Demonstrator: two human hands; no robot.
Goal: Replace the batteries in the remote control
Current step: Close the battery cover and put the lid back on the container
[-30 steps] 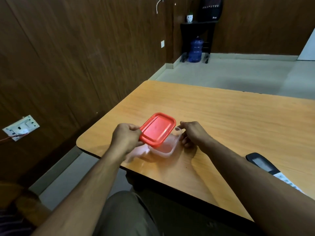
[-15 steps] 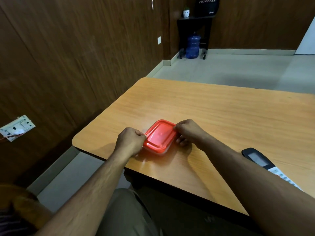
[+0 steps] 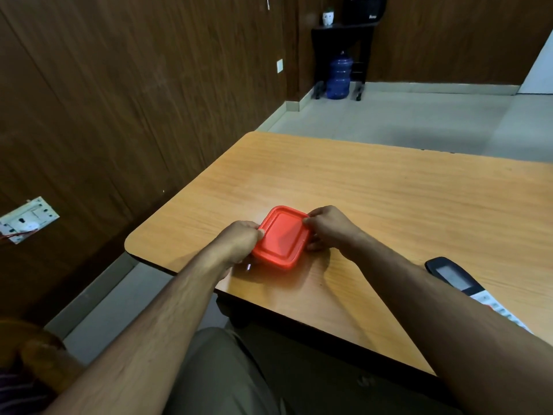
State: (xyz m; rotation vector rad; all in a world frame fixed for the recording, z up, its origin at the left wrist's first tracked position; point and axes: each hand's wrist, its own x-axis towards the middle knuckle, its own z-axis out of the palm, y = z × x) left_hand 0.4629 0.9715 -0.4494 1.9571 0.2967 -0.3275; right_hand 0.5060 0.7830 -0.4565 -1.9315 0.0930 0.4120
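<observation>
Hands on container: left hand [image 3: 239,241] in closed grip on the left edge of the red lid [image 3: 282,236], right hand [image 3: 327,227] in closed grip on its right edge. Lid lies flat over the container, near the desk [image 3: 374,199] front-left corner. Desk surface open beyond and to the right. Remote control [image 3: 454,275] lies well right of right hand, partly behind the forearm.

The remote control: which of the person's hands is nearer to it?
Right. The right hand grips the red lid's near-remote side; the left hand is beyond, farther from the remote control.
</observation>
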